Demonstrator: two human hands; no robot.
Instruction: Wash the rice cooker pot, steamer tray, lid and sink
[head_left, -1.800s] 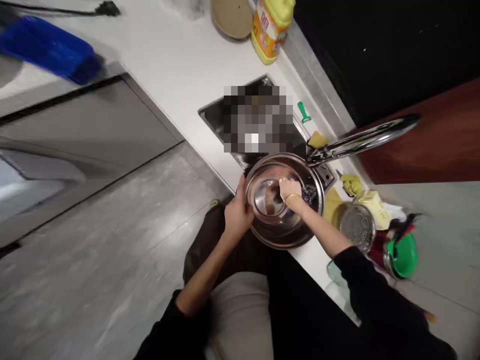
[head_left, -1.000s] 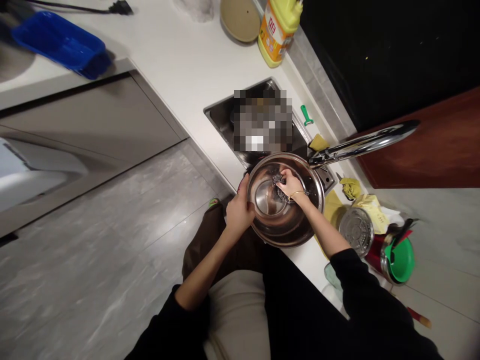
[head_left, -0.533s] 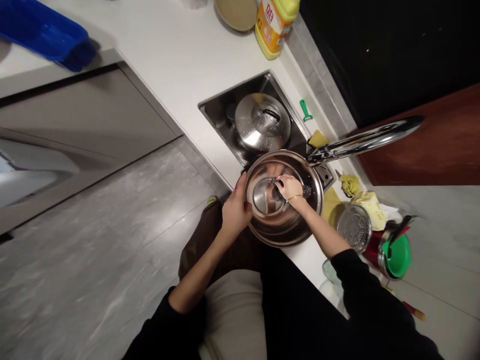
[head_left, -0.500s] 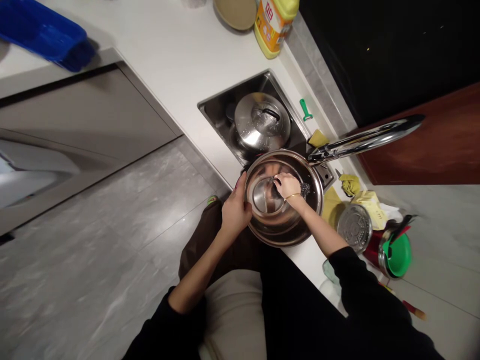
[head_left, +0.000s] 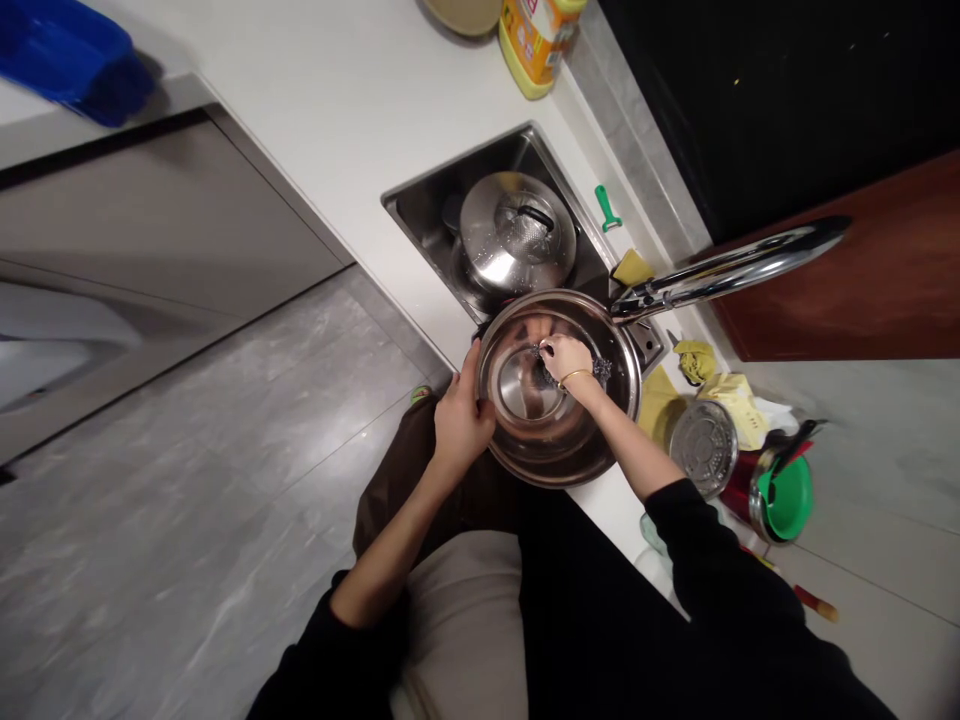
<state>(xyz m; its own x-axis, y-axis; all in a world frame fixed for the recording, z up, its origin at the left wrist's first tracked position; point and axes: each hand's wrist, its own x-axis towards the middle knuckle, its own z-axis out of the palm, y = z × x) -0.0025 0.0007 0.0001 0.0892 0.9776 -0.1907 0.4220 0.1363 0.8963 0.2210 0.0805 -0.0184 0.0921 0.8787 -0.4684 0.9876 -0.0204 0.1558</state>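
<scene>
A large stainless steel basin [head_left: 525,455] is tilted over the near end of the sink, its inside facing me. My left hand [head_left: 461,420] is closed on its left rim, with the thumb on the inner side. Inside the basin is my right hand [head_left: 566,358], fingers bunched against the inner wall near the bottom. A bit of silvery mesh, apparently a steel wool scrubber [head_left: 537,351], shows at those fingertips; most of it is hidden. A chrome faucet [head_left: 735,265] reaches in just right of the rim. Beyond the basin, a lidded steel pan [head_left: 517,235] sits in the sink [head_left: 420,205].
A green peeler [head_left: 606,208] and a yellow sponge [head_left: 634,267] lie behind the sink. To the right stand a crumpled yellow cloth [head_left: 696,362], a round metal strainer [head_left: 703,447] and a green-lined container [head_left: 789,500]. A detergent bottle [head_left: 536,50] and blue tray [head_left: 75,60] are farther off.
The whole view has shifted slightly, so things sit a little higher and farther left. My right hand has moved slightly inside the basin; my left hand keeps its hold on the rim.
</scene>
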